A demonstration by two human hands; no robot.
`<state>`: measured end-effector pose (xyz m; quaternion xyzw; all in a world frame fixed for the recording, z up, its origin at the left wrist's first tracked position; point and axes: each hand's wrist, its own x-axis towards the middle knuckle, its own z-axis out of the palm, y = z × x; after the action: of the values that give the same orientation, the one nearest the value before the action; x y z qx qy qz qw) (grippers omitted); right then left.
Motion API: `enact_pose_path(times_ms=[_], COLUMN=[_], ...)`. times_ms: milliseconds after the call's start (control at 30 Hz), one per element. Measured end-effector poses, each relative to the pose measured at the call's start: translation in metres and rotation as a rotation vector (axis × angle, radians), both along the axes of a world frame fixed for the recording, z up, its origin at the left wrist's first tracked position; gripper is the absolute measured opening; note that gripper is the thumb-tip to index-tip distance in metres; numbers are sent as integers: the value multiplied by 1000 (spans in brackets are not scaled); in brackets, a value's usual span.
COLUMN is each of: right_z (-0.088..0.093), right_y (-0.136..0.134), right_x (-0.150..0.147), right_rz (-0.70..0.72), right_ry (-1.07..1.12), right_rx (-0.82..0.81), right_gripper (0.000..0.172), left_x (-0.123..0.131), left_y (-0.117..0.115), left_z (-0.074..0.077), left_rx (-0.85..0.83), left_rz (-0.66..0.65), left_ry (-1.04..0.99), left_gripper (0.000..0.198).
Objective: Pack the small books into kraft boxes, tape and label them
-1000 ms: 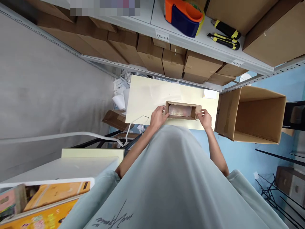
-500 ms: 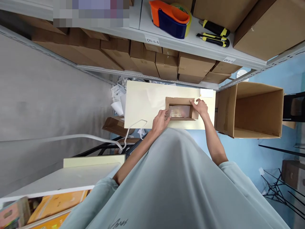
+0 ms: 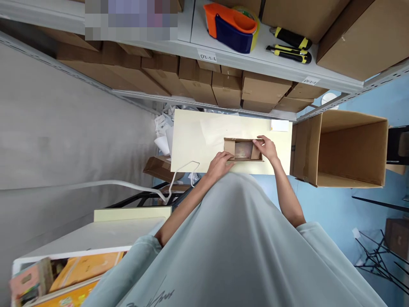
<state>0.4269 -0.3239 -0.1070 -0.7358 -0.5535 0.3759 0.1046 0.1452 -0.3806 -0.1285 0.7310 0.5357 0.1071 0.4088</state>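
A small cardboard box (image 3: 229, 146) lies on a cream tabletop (image 3: 191, 140), its long sides running left to right. Both short end flaps are folded inward, and between them shows a shiny, clear-wrapped item (image 3: 243, 150) whose kind I cannot make out. My left hand (image 3: 220, 163) grips the near left corner, fingers over the left flap and thumb along the near wall. At the other end, my right hand (image 3: 267, 148) has its thumb on the right flap, fingers curled at the far right corner.
A large open cardboard box (image 3: 353, 147) stands right of the table. Shelving above holds several boxes (image 3: 194, 79), an orange and blue tape dispenser (image 3: 231, 30) and utility knives (image 3: 289, 53). A white cable (image 3: 111, 182) hangs at left. A white card (image 3: 279, 125) lies at the table's far right.
The box's end flaps, spread outward before, now fold in over the opening, with my hands on them. The far flap no longer lies out flat. The view has shifted slightly.
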Motion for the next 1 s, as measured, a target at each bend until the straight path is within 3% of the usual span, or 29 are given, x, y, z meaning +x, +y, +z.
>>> enact_pose_path(times_ms=[67,167,233,433,600,800,1000], right_z=[7,10,5,-28,-47,-54,-43], right_y=[-5,-13,-18,-34,-52,-58,-50], right_x=[4,12,16,18,11,12,8], right_rz=[57,111,94,-54,-130,-204,-52], right_ry=[0,-55,-94,55,139,226,77], right_rx=[10,18,65,29,37,123,168], right_gripper=[45,54,51,33,25,23,18], left_x=[-2,0,1,-2,-5,3,2], left_y=[4,13,19,32,28,30,41], left_z=[-3,-8,-9,-15,-28,-42,-26], left_rx=[-17,-3,43,23,-7,-59,-44], left_rz=[85,261,285,131,177,394,320], left_ry=[16,80,115,108,14,-75,-7], left_gripper=[30,54,64,43,42,24,25])
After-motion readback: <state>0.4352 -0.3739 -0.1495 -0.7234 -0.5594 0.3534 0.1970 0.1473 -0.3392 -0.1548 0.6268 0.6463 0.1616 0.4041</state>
